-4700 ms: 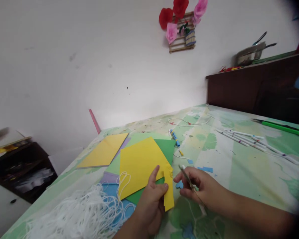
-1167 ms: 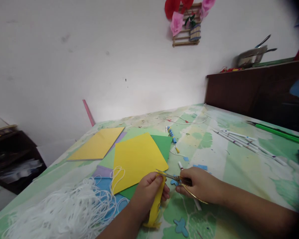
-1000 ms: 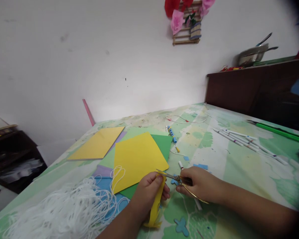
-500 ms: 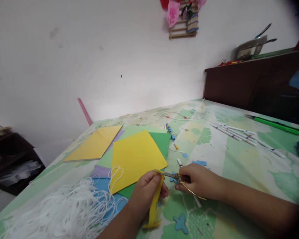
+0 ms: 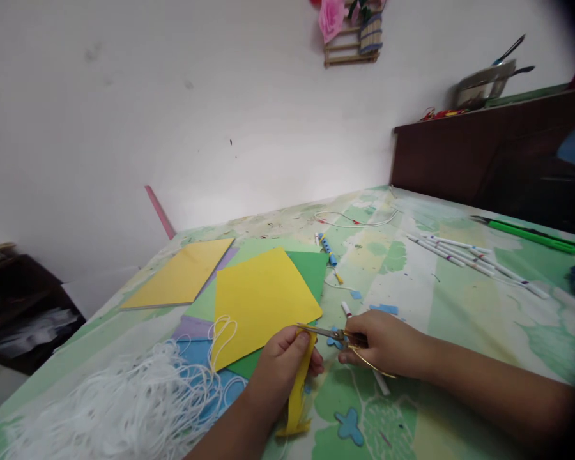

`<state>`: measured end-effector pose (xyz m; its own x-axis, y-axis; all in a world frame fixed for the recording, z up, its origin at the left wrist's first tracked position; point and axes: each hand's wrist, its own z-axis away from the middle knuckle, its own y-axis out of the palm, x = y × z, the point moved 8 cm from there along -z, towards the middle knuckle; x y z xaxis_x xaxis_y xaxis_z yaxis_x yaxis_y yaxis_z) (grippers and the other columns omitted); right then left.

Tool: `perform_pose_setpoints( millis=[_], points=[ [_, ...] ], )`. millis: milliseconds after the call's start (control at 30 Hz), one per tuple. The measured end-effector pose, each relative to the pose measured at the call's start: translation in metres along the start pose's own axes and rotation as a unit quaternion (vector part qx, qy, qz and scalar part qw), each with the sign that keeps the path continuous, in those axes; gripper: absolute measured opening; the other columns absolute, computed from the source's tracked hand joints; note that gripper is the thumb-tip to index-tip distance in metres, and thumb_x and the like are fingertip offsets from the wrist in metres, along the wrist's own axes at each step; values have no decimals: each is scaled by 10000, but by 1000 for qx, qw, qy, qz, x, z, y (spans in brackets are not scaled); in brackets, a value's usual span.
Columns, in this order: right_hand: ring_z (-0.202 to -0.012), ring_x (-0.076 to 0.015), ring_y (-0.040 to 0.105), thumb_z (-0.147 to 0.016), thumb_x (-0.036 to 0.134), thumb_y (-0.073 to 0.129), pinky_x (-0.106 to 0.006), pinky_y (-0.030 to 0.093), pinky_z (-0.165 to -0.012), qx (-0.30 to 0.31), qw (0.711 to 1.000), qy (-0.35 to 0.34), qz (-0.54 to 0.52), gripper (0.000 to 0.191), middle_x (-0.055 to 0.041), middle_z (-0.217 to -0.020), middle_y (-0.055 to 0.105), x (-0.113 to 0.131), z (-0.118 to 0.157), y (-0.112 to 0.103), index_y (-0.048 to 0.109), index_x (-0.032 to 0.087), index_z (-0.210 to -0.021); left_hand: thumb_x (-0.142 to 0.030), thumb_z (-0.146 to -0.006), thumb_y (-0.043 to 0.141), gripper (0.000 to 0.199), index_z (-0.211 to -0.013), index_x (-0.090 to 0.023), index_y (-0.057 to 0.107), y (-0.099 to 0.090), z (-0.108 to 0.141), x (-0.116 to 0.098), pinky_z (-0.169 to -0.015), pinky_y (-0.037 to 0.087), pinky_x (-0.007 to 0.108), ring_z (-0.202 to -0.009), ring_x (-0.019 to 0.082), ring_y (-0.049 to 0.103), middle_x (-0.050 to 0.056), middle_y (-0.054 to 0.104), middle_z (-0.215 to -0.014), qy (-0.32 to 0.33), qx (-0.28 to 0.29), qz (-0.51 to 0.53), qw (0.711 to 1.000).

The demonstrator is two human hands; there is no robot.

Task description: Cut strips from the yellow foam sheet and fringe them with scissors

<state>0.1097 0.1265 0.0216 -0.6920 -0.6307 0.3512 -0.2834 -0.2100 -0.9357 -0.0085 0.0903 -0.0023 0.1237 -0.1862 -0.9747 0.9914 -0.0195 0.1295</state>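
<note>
My left hand [image 5: 287, 358] pinches a narrow yellow strip [image 5: 296, 402], which hangs down below the fingers and looks like the same foam or card as the sheets. My right hand [image 5: 381, 342] grips scissors [image 5: 335, 333] by gold-coloured handles. Their blades point left and reach the strip's upper end at my left fingertips. Beneath the right hand lies a white marker [image 5: 381, 383], partly covered. A blue cut-out [image 5: 335, 338] sits behind the scissors, and a second blue cut-out [image 5: 349, 427] lies nearer me on the tablecloth.
Yellow sheet [image 5: 263, 300] overlaps green and purple sheets, with a yellow stack [image 5: 182, 275] farther left. Tangled white string [image 5: 119, 409] covers the near left. Several markers [image 5: 460, 252] and a green cutter [image 5: 536, 236] lie right. A blue tube [image 5: 328, 249] stands off beyond my hands.
Both hands keep almost the same position, with the scissors still at the strip's top end. The camera view has shifted slightly.
</note>
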Motion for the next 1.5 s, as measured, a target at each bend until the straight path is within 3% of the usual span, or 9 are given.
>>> perform_pose_setpoints(
  millis=[933,1500],
  points=[
    [-470,-94,383,-646,472,490,-192,218,-413,6,1000,2,1,293,24,-523,486,-2,1,0,511,185,-591,-304,-720,457,224,-570,-146,508,2,4,-4,-466,337,208,-449,89,476,0,563,-484,-10,6,-14,1000],
    [-479,-93,390,-656,471,475,-189,241,-435,23,998,31,-43,298,23,-540,475,-6,2,1,488,177,-608,-331,-674,525,196,-605,-153,483,-9,0,-6,-434,378,237,-413,111,509,-17,546,-477,1,-61,95,994]
  ],
)
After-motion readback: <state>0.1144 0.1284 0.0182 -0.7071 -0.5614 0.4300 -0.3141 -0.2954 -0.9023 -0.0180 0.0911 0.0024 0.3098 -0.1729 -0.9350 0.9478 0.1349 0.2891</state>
